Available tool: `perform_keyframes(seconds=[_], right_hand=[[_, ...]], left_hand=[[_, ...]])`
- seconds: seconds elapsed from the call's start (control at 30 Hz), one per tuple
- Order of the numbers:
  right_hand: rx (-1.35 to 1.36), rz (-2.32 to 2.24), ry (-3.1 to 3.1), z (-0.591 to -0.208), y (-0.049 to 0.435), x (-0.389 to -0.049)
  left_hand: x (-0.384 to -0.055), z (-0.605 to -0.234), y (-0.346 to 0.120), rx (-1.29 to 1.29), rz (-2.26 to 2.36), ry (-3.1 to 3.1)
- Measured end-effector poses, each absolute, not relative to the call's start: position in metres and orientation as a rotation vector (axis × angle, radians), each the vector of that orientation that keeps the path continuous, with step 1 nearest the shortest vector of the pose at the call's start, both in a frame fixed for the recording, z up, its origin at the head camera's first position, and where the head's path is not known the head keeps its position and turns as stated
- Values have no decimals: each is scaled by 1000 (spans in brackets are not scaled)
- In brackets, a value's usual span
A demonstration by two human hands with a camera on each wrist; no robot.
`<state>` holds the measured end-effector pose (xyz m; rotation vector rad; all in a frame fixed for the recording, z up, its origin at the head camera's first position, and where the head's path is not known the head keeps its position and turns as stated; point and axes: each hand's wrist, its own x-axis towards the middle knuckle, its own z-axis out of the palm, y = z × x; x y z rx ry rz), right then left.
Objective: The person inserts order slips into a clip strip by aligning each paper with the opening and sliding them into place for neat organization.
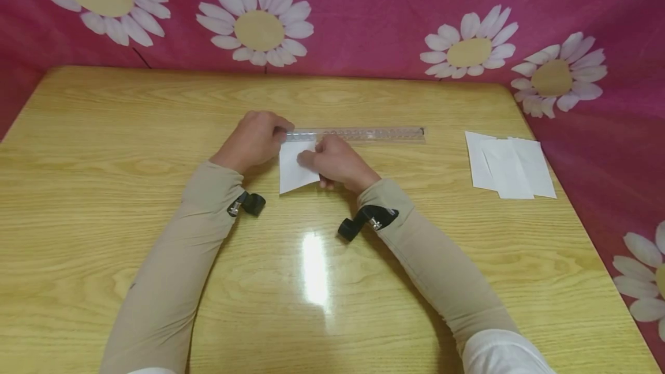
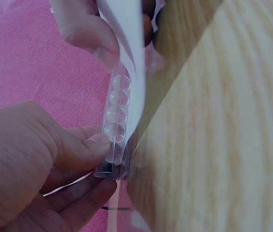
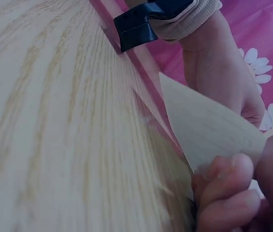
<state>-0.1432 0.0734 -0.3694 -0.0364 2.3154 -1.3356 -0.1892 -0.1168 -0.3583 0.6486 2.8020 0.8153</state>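
Note:
A clear plastic ruler (image 1: 381, 135) with a row of round shapes lies left to right across the table. At its left end my left hand (image 1: 253, 142) grips it, with the thumb on top and fingers below in the left wrist view. A small white sheet of paper (image 1: 292, 171) sits at the ruler's near edge. My right hand (image 1: 340, 163) pinches this sheet by its right side. Both wrist views show the paper raised and bent, standing up along the ruler (image 2: 119, 99). The right hand's thumb (image 2: 108, 57) lies against the sheet.
Several white paper pieces (image 1: 511, 167) overlap each other at the right edge of the wooden table (image 1: 415, 281). Behind and to the right hangs a pink cloth (image 1: 363, 16) with white daisies. Black camera mounts (image 1: 358, 225) are strapped over the sleeves at both wrists.

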Motion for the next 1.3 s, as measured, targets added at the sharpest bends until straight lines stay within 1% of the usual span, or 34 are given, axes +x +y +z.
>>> perform_keyframes(seconds=[0.2, 0.5, 0.63, 0.83, 1.3], right_hand=[[-86, -1255, 2344, -368, 87, -140], [66, -1182, 2390, -359, 112, -141], [108, -1184, 2434, -354, 128, -140], [93, -1205, 2522, -345, 153, -139], [175, -1022, 2843, -324, 213, -133]], left_hand=[[-188, -359, -114, 658, 811, 2792], [-188, -360, -114, 641, 818, 2782], [-187, -361, -115, 652, 830, 2788], [-186, -362, -118, 660, 841, 2793], [-184, -360, -115, 647, 833, 2806]])
